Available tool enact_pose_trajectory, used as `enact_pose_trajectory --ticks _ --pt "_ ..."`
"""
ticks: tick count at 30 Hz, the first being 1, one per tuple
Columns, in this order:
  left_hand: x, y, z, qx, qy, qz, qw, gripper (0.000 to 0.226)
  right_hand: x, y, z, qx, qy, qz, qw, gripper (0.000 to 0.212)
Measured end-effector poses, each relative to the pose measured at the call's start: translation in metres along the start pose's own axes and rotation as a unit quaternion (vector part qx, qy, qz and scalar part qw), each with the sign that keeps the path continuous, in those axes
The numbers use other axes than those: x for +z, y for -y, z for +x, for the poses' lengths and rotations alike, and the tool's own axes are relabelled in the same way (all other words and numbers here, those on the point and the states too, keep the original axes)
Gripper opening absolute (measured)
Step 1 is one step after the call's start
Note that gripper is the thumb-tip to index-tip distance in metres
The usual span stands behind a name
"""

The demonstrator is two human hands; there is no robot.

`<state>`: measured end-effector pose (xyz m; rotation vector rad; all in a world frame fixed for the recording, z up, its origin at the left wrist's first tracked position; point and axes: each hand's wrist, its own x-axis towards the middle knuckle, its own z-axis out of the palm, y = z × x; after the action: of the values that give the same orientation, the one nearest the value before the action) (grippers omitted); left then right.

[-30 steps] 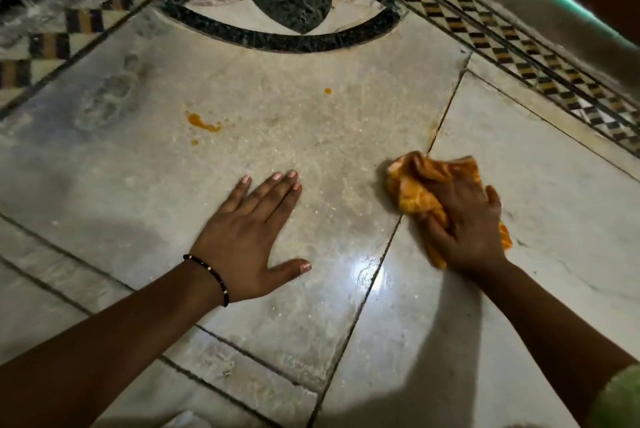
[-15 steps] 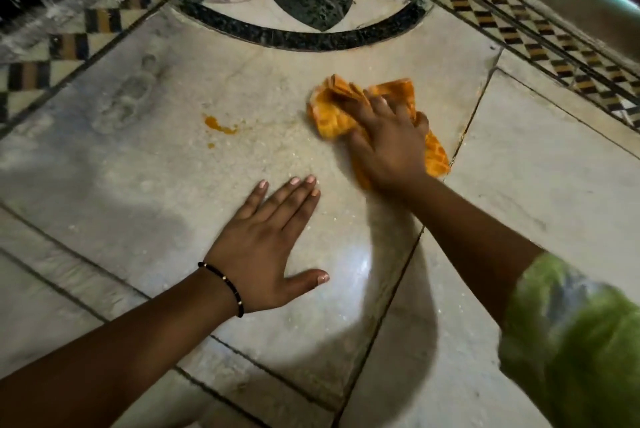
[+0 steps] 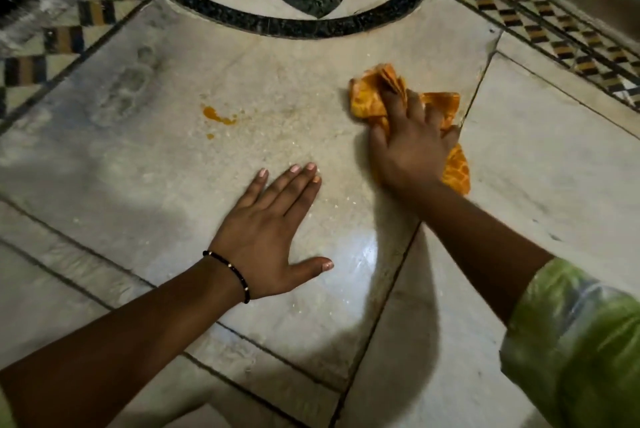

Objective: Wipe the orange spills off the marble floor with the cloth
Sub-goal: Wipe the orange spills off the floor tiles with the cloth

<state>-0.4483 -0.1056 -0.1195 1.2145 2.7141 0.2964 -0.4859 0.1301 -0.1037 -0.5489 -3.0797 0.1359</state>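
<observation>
My right hand [image 3: 412, 147] presses a crumpled orange cloth [image 3: 372, 95] flat onto the pale marble floor [image 3: 277, 81], close to a seam between two slabs. Its fingers grip the cloth, which sticks out ahead of the hand and behind it on the right. An orange spill [image 3: 216, 115] with a smaller drop just below it lies well to the left of the cloth, untouched. My left hand [image 3: 270, 237] rests palm down on the floor with fingers spread, nearer to me than the spill, holding nothing. A dark beaded bracelet circles its wrist.
A dark inlaid arc with a petal pattern [image 3: 304, 22] runs across the far floor. Checkered mosaic borders [image 3: 540, 26] line the right and left sides. A dusty footprint mark [image 3: 128, 92] lies left of the spill. A bright glare [image 3: 363, 254] shines beside my left thumb.
My right hand swept the cloth from the right slab up and left over the small orange dot, which is gone, then slid back rightwards towards the seam. My left hand stayed planted.
</observation>
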Motion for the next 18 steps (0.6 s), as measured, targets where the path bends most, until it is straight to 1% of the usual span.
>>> enact_pose_trajectory --ticks 3,5,6,7,8,10,12,13,14,15,18 --pt "0.000 0.000 -0.001 0.002 -0.001 0.007 1.000 0.100 -0.002 -0.016 -0.062 -0.103 0.002 -0.015 0.995 0.060" --pt "0.001 -0.001 -0.001 0.000 0.001 0.007 1.000 0.100 -0.008 -0.049 -0.102 -0.138 0.007 -0.029 0.990 0.062" --pt "0.001 -0.001 -0.001 0.001 0.000 0.008 1.000 0.100 -0.012 -0.069 -0.113 -0.140 0.008 -0.033 0.989 0.063" --pt "0.001 -0.001 -0.001 0.002 0.000 0.010 1.000 0.100 -0.017 -0.089 -0.117 -0.125 0.005 -0.030 0.992 0.064" --pt "0.001 -0.001 -0.001 0.002 0.001 0.012 1.000 0.100 -0.021 -0.105 -0.113 -0.088 -0.001 -0.022 0.996 0.065" --pt "0.001 -0.001 -0.001 -0.001 0.001 0.016 1.000 0.100 -0.020 -0.119 -0.090 0.022 -0.021 -0.008 1.000 0.066" --pt "0.000 -0.002 0.000 -0.001 0.000 0.017 1.000 0.099 -0.015 -0.107 -0.056 0.127 -0.042 0.004 0.991 0.065" --pt "0.000 -0.002 0.000 -0.001 -0.001 0.016 1.000 0.099 -0.012 -0.094 -0.042 0.159 -0.040 0.003 0.986 0.064" --pt "-0.001 -0.002 0.000 -0.001 -0.002 0.015 1.000 0.099 -0.011 -0.079 -0.031 0.164 -0.026 -0.004 0.986 0.064" --pt "-0.001 -0.002 0.000 -0.001 -0.003 0.014 1.000 0.099 -0.009 -0.064 -0.026 0.140 -0.004 -0.018 0.990 0.063" --pt "-0.001 -0.002 0.000 0.004 -0.006 0.023 1.000 0.099 -0.003 -0.029 -0.041 0.000 0.035 -0.030 0.999 0.061"
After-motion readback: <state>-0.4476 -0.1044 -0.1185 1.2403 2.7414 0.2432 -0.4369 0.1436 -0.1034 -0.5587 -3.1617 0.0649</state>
